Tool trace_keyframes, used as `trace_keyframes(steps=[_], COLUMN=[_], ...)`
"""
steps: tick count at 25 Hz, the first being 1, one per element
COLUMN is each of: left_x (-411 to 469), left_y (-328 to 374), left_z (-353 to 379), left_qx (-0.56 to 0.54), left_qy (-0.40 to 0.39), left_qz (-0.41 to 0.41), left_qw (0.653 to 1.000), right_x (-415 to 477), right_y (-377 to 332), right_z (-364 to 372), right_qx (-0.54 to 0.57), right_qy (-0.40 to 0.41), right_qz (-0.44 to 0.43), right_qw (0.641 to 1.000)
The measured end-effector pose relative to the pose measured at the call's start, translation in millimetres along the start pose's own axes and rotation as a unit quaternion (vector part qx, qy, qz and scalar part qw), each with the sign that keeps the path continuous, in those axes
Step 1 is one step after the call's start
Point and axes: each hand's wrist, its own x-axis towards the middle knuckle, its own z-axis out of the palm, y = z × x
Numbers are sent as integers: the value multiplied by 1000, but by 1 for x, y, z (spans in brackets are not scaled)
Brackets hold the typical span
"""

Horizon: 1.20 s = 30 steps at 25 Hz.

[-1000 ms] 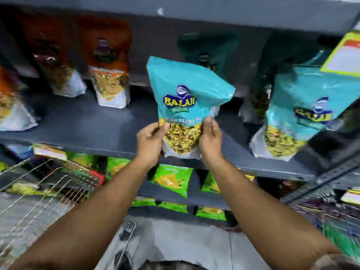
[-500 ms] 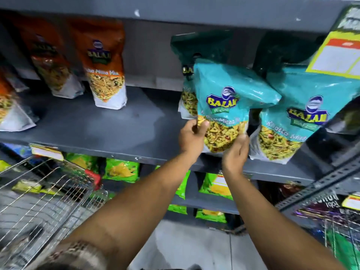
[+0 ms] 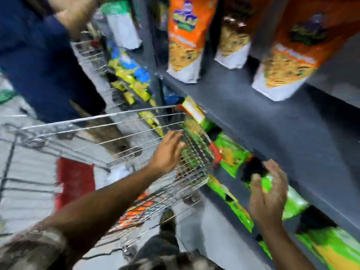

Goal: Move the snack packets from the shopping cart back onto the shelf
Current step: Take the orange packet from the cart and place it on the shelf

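Head view is blurred: the left hand [image 3: 168,151], fingers spread and holding nothing, reaches over the wire shopping cart [image 3: 120,133] at the left, where orange snack packets [image 3: 140,208] lie low inside; the right hand [image 3: 267,193] is open and empty near green packets [image 3: 231,152] under the grey shelf [image 3: 272,121]

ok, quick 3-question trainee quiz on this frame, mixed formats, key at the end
1. True or false: the left hand is holding a snack packet.
2. Orange packets stand on: A) the floor B) the grey shelf C) the wire shopping cart
3. Fill in: the packets beside the right hand are mostly ____.

Key: 1 false, it is open and empty by the cart's end. 2 B. 3 green.
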Motion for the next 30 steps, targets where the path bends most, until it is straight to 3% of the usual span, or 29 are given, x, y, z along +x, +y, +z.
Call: trace_keyframes(steps=[3, 5, 7, 9, 11, 14, 16, 17, 18, 19, 23, 25, 27, 30], left_x=[-9, -25, -43, -57, -71, -98, -110, -113, -114, -114, -124, -122, -114, -110], left_y=[-130, -199, -248, -285, -314, -337, -343, -345, -346, -349, -364, -360, -349, -345], left_z=[-69, -87, -82, -68, -47, -16, -3, 2, 6, 9, 21, 16, 6, -9], left_qx=[52, 40, -17, -99, -166, -224, -195, -164, -137, -119, -146, -215, -325, -472], left_qy=[42, 33, 29, 20, 12, -7, -12, -18, -32, -38, 8, 52, 106, 99], left_qz=[-206, -333, -423, -502, -570, -639, -655, -638, -619, -608, -612, -617, -617, -598], left_qw=[976, 942, 906, 859, 804, 735, 730, 752, 773, 784, 777, 755, 709, 641], right_x=[21, 22, 8, -13, -37, -58, -76, -85, -90, -95, -112, -115, -104, -68], right_y=[-32, -45, -43, -35, -25, -9, 8, 20, 28, 37, 47, 42, 31, 13], right_z=[103, 177, 243, 301, 346, 385, 402, 407, 412, 417, 433, 437, 440, 428], right_qx=[-2, -55, -130, -204, -255, -296, -283, -299, -300, -269, -196, -167, -124, -54], right_qy=[-249, -439, -640, -760, -778, -746, -731, -713, -701, -679, -707, -721, -771, -776], right_qz=[-90, -116, -135, -233, -344, -469, -523, -550, -571, -605, -597, -549, -413, -194], right_qw=[964, 889, 745, 572, 460, 369, 334, 317, 304, 316, 326, 389, 468, 598])
